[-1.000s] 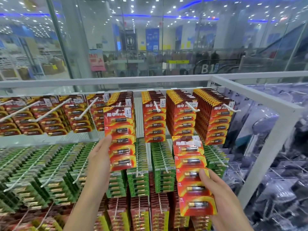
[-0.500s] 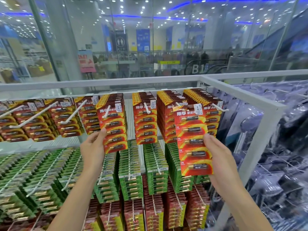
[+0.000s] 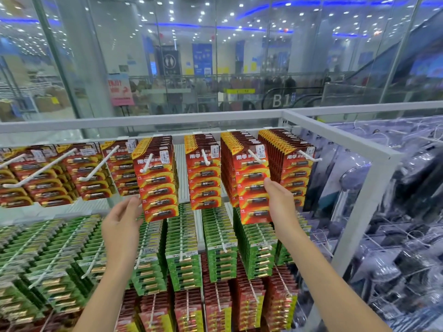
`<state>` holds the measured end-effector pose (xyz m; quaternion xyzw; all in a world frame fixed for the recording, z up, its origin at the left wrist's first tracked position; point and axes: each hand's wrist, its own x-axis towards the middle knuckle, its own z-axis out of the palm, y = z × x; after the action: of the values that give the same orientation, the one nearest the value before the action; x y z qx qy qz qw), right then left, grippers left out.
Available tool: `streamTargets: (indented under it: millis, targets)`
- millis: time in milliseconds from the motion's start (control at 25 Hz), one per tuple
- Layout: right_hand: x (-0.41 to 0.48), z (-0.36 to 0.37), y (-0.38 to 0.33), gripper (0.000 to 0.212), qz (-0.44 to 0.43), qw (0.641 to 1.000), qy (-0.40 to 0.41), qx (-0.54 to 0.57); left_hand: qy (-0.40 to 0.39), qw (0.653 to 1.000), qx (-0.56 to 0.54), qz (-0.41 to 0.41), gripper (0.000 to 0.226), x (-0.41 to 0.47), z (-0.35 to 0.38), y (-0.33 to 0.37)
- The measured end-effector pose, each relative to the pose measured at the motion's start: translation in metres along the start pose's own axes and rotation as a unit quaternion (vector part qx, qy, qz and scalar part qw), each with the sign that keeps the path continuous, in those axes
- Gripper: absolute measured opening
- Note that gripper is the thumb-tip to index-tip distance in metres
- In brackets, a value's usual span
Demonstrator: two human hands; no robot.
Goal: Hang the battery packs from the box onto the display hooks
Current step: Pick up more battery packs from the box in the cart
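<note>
Our right thumb lies across the front of the right-hand battery pack point(image 3: 253, 185), about halfway down its right edge. The other fingers are hidden behind the card, so the right hand point(image 3: 280, 207) grasps this pack. It is a red strip of five cells at centre right of the frame. Its top is at the front of a full stack, and the tip of a white hook point(image 3: 257, 157) pokes out through it.

Our left fingertips point(image 3: 135, 204) are loosely curved against the lower left edge of the left-hand battery pack point(image 3: 157, 185). We cannot tell whether they pinch the card or only touch it. The left hand point(image 3: 122, 226) sits left of centre with its palm turned towards the pack. This pack hangs from another white hook point(image 3: 146, 164) at the front of its own stack.

Between the two packs hangs one more red stack point(image 3: 203, 173). Further red rows run off to the left edge of the frame. Green packs point(image 3: 220, 236) fill the hooks below our hands. A white frame point(image 3: 347, 144) borders the display on the right, with clear-wrapped goods point(image 3: 395, 224) beyond it. A glass wall point(image 3: 167, 56) spans the upper part of the frame.
</note>
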<state>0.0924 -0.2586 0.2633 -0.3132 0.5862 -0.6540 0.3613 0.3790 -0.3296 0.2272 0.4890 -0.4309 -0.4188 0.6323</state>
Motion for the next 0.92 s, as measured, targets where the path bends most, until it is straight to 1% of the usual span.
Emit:
streamTargets:
  millis: [160,240,360,480,560,680,800,920]
  targets:
    - [0.023,0.005,0.017,0.044,-0.049,0.996,0.022,-0.067,-0.018,1.0,0.014,-0.009,0.013,-0.025,-0.006,0.0]
    - [0.027,0.002,0.028,0.047,-0.065,0.992,0.036,-0.098,-0.026,0.999,0.016,-0.026,0.014,-0.04,-0.008,-0.004]
    - [0.023,-0.013,0.05,0.042,-0.066,0.988,0.051,-0.129,-0.049,0.996,0.024,-0.067,0.025,-0.069,-0.008,-0.016]
    - [0.001,-0.043,0.076,0.036,-0.049,0.99,0.064,-0.112,-0.09,0.989,0.026,-0.115,0.032,-0.101,0.004,-0.035]
    - [-0.022,-0.069,0.093,0.036,-0.033,0.991,0.07,-0.113,-0.128,0.981,0.034,-0.142,0.032,-0.123,0.017,-0.051]
    - [-0.064,-0.121,0.123,0.032,0.017,0.988,0.1,-0.12,-0.178,0.964,0.051,-0.191,0.027,-0.157,0.044,-0.08]
    - [-0.109,-0.177,0.151,0.026,0.062,0.98,0.159,-0.102,-0.236,0.936,0.065,-0.253,0.022,-0.196,0.075,-0.111]
    - [-0.152,-0.231,0.174,0.026,0.109,0.96,0.239,-0.093,-0.285,0.907,0.088,-0.297,0.018,-0.241,0.108,-0.143]
